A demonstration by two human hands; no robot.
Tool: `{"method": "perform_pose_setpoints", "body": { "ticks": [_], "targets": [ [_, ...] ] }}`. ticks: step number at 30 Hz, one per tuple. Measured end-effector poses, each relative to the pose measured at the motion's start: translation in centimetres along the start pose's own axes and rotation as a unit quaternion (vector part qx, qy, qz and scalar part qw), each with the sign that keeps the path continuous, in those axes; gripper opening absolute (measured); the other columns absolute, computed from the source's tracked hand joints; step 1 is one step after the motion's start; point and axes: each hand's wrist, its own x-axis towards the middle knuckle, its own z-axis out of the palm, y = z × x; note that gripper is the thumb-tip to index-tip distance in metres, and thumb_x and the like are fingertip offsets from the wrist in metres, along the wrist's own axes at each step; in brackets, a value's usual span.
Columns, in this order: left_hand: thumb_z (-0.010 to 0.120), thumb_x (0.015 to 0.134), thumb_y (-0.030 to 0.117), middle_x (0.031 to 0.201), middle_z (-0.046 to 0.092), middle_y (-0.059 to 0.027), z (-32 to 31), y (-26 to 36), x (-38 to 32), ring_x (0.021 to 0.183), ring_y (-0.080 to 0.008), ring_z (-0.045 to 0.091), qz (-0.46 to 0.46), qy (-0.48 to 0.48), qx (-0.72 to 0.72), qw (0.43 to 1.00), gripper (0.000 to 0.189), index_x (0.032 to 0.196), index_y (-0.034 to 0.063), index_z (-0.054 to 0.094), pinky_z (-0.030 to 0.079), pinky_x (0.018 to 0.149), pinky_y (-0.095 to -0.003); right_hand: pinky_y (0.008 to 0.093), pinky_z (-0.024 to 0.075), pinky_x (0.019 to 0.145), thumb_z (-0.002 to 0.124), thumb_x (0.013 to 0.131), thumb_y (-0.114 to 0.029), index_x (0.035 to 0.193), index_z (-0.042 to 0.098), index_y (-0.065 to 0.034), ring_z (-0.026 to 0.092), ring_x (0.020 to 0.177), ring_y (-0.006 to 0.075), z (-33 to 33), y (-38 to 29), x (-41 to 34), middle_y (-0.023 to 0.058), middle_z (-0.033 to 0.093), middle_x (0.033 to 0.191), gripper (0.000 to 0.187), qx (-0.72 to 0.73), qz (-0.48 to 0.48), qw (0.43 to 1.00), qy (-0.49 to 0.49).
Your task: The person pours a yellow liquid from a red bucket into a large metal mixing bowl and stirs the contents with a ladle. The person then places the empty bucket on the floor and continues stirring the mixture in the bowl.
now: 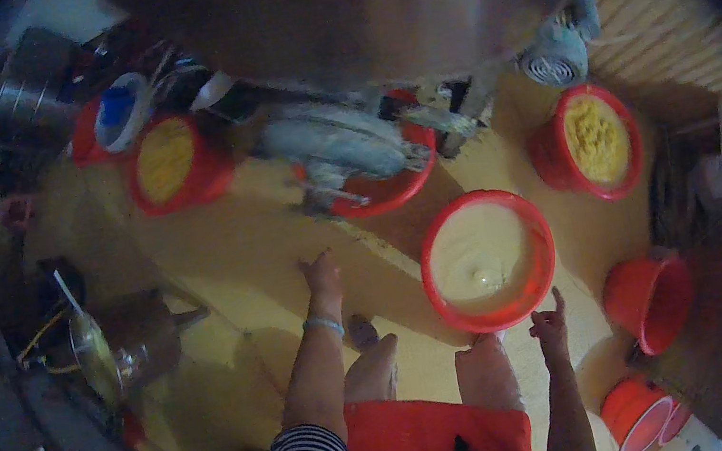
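A red tub (pixel 546 236) holding a pale, creamy mass stands before me on the floor. Just below its right rim is my right hand (pixel 551 329), with one finger extended; whether it touches the tub is unclear. My left hand (pixel 323 276) hangs in the air left of the tub, thumb and fingers apart, holding nothing. Behind the tub, a grey machine (pixel 339 142) stands over another red tub (pixel 393 204), whose inside is mostly hidden by it. The picture is blurred there.
Red tubs with yellow crumbly contents stand at the left (pixel 206 166) and right (pixel 551 152). An empty-looking red tub (pixel 664 302) lies tilted at right, near stacked red containers (pixel 636 409). A grey motor (pixel 552 57) is behind. A large pan (pixel 94 352) stands left.
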Motion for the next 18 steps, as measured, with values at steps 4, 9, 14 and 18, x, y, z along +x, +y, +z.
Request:
{"method": "perform_pose_setpoints", "body": {
  "ticks": [4, 9, 14, 18],
  "targets": [
    [0.052, 0.089, 0.051, 0.112, 0.054, -0.0071, 3.9, 3.5, -12.9, 0.106, -0.0211, 0.052, -0.003, -0.04, 0.136, 0.99, 0.052, 0.13, 0.0198, 0.042, 0.045, 0.088, -0.0422, 0.0299, 0.0446, 0.047, 0.062, 0.082, -0.013, 0.144, 0.022, -0.0169, 0.05, 0.05, 0.0132, 2.6, -6.1, -3.0, 0.0032, 0.05, 0.062, 0.074, -0.309, -0.065, 0.948, -0.039],
    [0.035, 0.093, 0.056, 0.134, 0.041, -0.0082, 8.6, 12.8, -27.3, 0.123, -0.0282, 0.039, 0.03, -0.156, -0.069, 0.985, 0.054, 0.136, 0.0242, 0.038, 0.036, 0.101, -0.0445, 0.0271, 0.0419, 0.042, 0.06, 0.084, -0.013, 0.143, 0.025, -0.0192, 0.043, 0.047, 0.0107, 6.1, -16.2, -7.6, 0.0015, 0.046, 0.063, 0.069, -0.143, 0.047, 0.986, -0.074],
    [0.031, 0.089, 0.066, 0.14, 0.038, -0.0085, 10.1, 22.3, -35.7, 0.123, -0.0297, 0.04, 0.101, -0.186, -0.095, 0.973, 0.064, 0.138, 0.0247, 0.035, 0.033, 0.103, -0.046, 0.0252, 0.0393, 0.043, 0.059, 0.085, -0.013, 0.142, 0.029, -0.0145, 0.04, 0.049, 0.0074, 13.0, -24.8, -13.7, -0.0019, 0.045, 0.066, 0.064, -0.034, 0.057, 0.963, -0.26],
    [0.028, 0.088, 0.067, 0.141, 0.037, -0.0092, 9.1, 27.6, -39.8, 0.122, -0.031, 0.041, 0.163, -0.218, -0.129, 0.953, 0.066, 0.138, 0.0247, 0.035, 0.033, 0.103, -0.0467, 0.0227, 0.0362, 0.046, 0.051, 0.089, -0.012, 0.144, 0.024, -0.0112, 0.037, 0.048, 0.0063, 20.8, -29.8, -17.0, -0.0042, 0.039, 0.062, 0.06, -0.038, 0.08, 0.924, -0.371]
  ]
}}
